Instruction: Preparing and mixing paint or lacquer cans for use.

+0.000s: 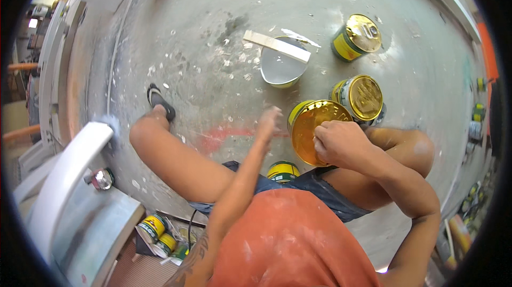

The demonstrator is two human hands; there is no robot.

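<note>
The person squats over a dusty grey concrete floor [213, 31], and the right hand [340, 143] is clenched at the near rim of a yellow round metal tin with a shiny gold lid [314, 127], which stands on the floor between the knees; the fingers curl tight against the lid's edge, though whether they pinch something small there is hard to make out. The left hand [268, 123] hangs just left of that tin, blurred, fingers loose and holding nothing, not touching the tin. Right behind the gold-lidded tin stands a second yellow tin with a gold lid [360, 98], close beside it, and farther back a third yellow tin [358, 36] lies tilted on its own. To the left of those sits an open tin of pale grey paint [281, 66] with a flat pale wooden stick [276, 45] laid across its rim. Under the person's lap peeks a small yellow tin [283, 170]. The left foot wears a black sandal [160, 101], out on the floor well apart from the tins.
</note>
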